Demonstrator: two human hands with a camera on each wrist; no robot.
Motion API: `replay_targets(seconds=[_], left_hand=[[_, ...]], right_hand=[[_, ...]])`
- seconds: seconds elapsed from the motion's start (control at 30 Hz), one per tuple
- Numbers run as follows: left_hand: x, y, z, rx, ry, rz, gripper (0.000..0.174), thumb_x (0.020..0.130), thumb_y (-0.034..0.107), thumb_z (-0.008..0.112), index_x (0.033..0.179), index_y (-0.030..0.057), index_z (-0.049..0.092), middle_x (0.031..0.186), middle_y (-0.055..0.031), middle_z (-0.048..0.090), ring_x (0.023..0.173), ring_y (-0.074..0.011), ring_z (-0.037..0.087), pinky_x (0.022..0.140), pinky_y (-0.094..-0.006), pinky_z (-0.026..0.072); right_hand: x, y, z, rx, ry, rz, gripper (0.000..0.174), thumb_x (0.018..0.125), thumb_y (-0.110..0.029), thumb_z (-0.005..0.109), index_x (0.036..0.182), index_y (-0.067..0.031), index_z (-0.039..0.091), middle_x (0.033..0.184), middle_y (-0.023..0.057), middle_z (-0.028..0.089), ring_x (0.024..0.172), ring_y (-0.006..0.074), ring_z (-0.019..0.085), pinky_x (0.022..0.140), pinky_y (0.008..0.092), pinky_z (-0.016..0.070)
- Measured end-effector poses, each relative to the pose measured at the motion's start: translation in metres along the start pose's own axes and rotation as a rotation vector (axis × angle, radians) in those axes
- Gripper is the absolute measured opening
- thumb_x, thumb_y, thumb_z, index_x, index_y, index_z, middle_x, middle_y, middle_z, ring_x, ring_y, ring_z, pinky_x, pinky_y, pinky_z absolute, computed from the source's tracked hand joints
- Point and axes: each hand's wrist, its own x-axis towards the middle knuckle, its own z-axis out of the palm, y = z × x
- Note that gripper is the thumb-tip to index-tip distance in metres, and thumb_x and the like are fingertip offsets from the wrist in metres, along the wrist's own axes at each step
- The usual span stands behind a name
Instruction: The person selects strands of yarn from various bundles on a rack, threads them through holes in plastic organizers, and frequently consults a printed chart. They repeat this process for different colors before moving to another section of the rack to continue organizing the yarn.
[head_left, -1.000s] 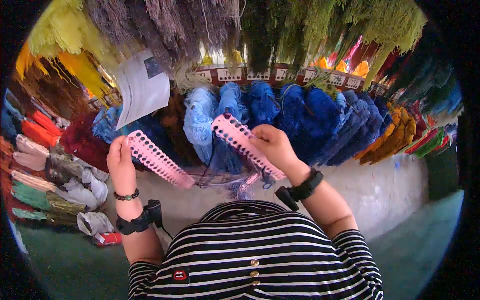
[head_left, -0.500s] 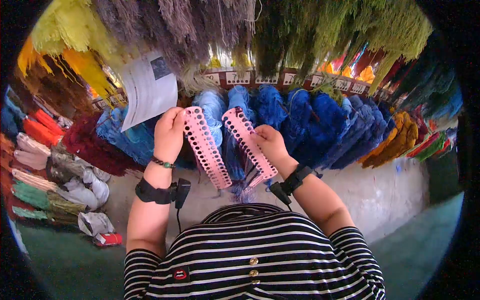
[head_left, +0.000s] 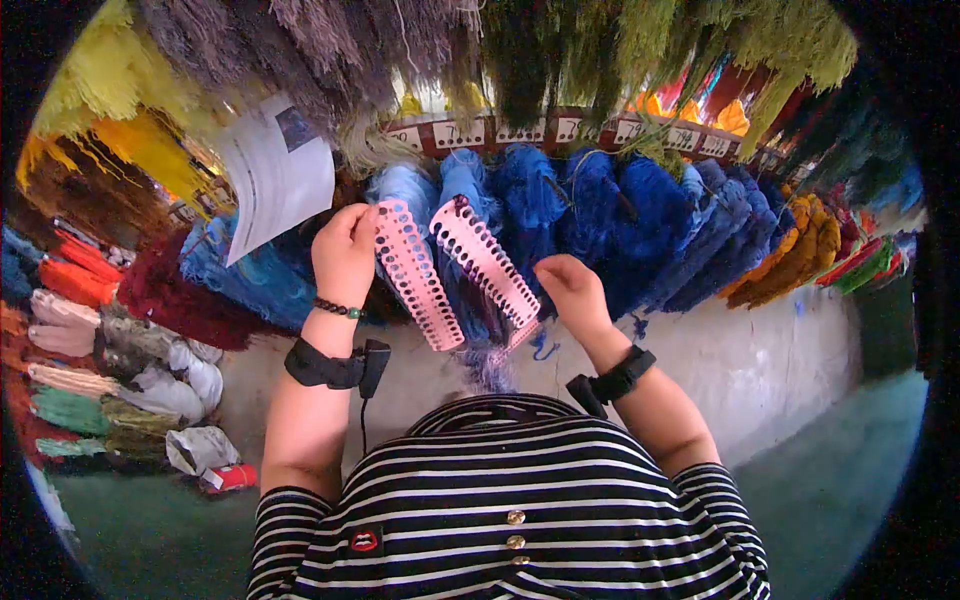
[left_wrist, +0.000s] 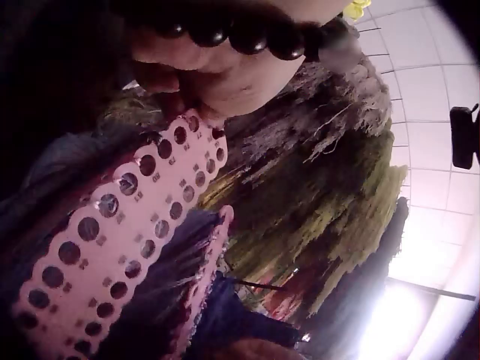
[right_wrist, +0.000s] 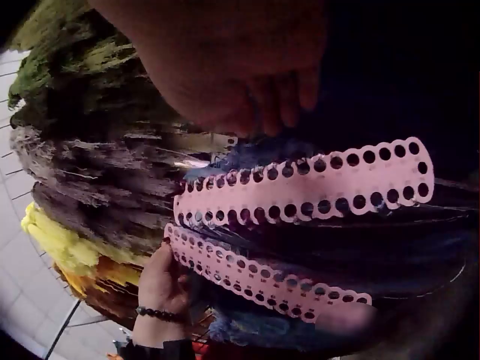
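Observation:
My left hand (head_left: 343, 258) pinches the upper end of a pink thread organizer card (head_left: 418, 285), a long strip with scalloped edges and holes down both sides. Small printed marks run beside its holes in the left wrist view. A second pink card (head_left: 487, 262) lies to the right, slanting down, with dark threads looped through its holes. Just right of that card is my right hand (head_left: 577, 300), fingers loosely bent and apart from it. In the right wrist view nothing shows between those fingers (right_wrist: 289, 101). A tangle of purplish thread (head_left: 488, 370) hangs below the cards.
Blue yarn hanks (head_left: 590, 215) hang in a row behind the cards, under a rail of numbered labels (head_left: 575, 131). A printed paper sheet (head_left: 280, 175) hangs at the left. Purple-grey and green yarn (head_left: 660, 60) hangs overhead. Bundles and a plastic bag (head_left: 195, 450) lie at lower left.
My left hand has moved right with its card, bringing it beside the second card. My right hand has let go of the second card and drawn away to the right.

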Motion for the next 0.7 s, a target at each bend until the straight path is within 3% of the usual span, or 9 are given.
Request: replay_targets(seconds=[0.17, 0.33, 0.37, 0.5, 0.57, 0.6, 0.63, 0.67, 0.7], left_hand=[[0.006, -0.019, 0.015, 0.044, 0.005, 0.027, 0.02, 0.091, 0.021, 0.059, 0.095, 0.0018, 0.064, 0.081, -0.0162, 0.065, 0.071, -0.0299, 0.064, 0.065, -0.0362, 0.0489], [-0.04, -0.024, 0.025, -0.176, 0.104, -0.023, 0.029, 0.091, 0.016, 0.063, 0.115, 0.0005, 0.056, 0.102, -0.0096, 0.062, 0.085, -0.0167, 0.062, 0.077, -0.0303, 0.0505], [-0.055, -0.017, 0.024, -0.246, 0.078, -0.05, 0.038, 0.09, 0.012, 0.064, 0.125, 0.0018, 0.051, 0.115, -0.0115, 0.059, 0.093, -0.0183, 0.061, 0.08, -0.0293, 0.0502], [-0.147, -0.026, 0.018, -0.155, 0.048, -0.397, 0.051, 0.091, 0.012, 0.062, 0.137, 0.0043, 0.04, 0.13, -0.0117, 0.053, 0.109, -0.0189, 0.055, 0.092, -0.0333, 0.0466], [-0.227, -0.075, 0.017, -0.046, -0.127, -0.4, 0.045, 0.09, 0.014, 0.063, 0.132, 0.0073, 0.046, 0.122, -0.0077, 0.058, 0.106, -0.0164, 0.058, 0.089, -0.0318, 0.0473], [-0.284, -0.105, 0.023, -0.067, -0.227, -0.488, 0.038, 0.09, 0.016, 0.063, 0.125, 0.0093, 0.051, 0.105, -0.0094, 0.065, 0.093, -0.0203, 0.064, 0.081, -0.0349, 0.0506], [-0.323, -0.12, 0.02, 0.061, -0.501, -0.492, 0.031, 0.091, 0.024, 0.061, 0.118, 0.0108, 0.056, 0.096, -0.0132, 0.067, 0.086, -0.0288, 0.066, 0.076, -0.0379, 0.0521], [-0.429, -0.188, 0.037, 0.141, -0.619, -0.541, 0.032, 0.09, 0.035, 0.059, 0.113, 0.0116, 0.059, 0.097, -0.0177, 0.067, 0.087, -0.0354, 0.064, 0.075, -0.0424, 0.0514], [-0.5, -0.223, 0.041, 0.01, -1.033, -0.701, 0.036, 0.091, 0.04, 0.056, 0.112, 0.0112, 0.062, 0.093, -0.0179, 0.068, 0.087, -0.0364, 0.065, 0.077, -0.046, 0.0504]], right_hand=[[-0.024, 0.014, -0.026, -0.084, -0.007, 0.09, 0.013, 0.088, -0.011, 0.065, 0.097, -0.0012, 0.065, 0.086, 0.0068, 0.066, 0.078, 0.0124, 0.061, 0.072, 0.0267, 0.0494], [-0.055, 0.047, -0.058, -0.067, -0.052, 0.305, 0.007, 0.089, -0.007, 0.064, 0.094, -0.0019, 0.065, 0.085, -0.0004, 0.064, 0.08, 0.0067, 0.058, 0.072, 0.0218, 0.0457], [-0.063, 0.069, -0.065, -0.093, -0.059, 0.301, 0.009, 0.089, -0.008, 0.064, 0.095, -0.0014, 0.065, 0.086, 0.0023, 0.065, 0.081, 0.0088, 0.059, 0.072, 0.0239, 0.0473], [-0.103, 0.14, -0.081, -0.225, -0.136, 0.349, 0.016, 0.087, -0.012, 0.067, 0.099, -0.0019, 0.066, 0.09, 0.0086, 0.068, 0.082, 0.0163, 0.064, 0.073, 0.0299, 0.051], [-0.12, 0.16, -0.082, -0.437, -0.316, 0.374, 0.018, 0.085, -0.016, 0.068, 0.099, -0.004, 0.066, 0.093, 0.0102, 0.068, 0.084, 0.0212, 0.065, 0.074, 0.0323, 0.0516], [-0.132, 0.18, -0.082, -0.605, -0.467, 0.373, 0.019, 0.084, -0.018, 0.068, 0.099, -0.0054, 0.067, 0.095, 0.0113, 0.068, 0.086, 0.0244, 0.066, 0.074, 0.0339, 0.052], [-0.152, 0.214, -0.085, -0.486, -0.625, 0.4, 0.024, 0.083, -0.026, 0.068, 0.099, -0.0078, 0.068, 0.1, 0.0124, 0.068, 0.091, 0.0275, 0.066, 0.079, 0.0372, 0.0525], [-0.165, 0.218, -0.082, -0.552, -0.827, 0.367, 0.019, 0.081, -0.019, 0.072, 0.096, -0.0091, 0.068, 0.1, 0.0075, 0.068, 0.085, 0.0221, 0.065, 0.076, 0.0326, 0.0518], [-0.189, 0.254, -0.083, -0.875, -1.123, -0.11, 0.029, 0.082, -0.031, 0.071, 0.1, -0.0091, 0.068, 0.101, 0.0091, 0.068, 0.09, 0.0255, 0.065, 0.078, 0.0371, 0.0524]])
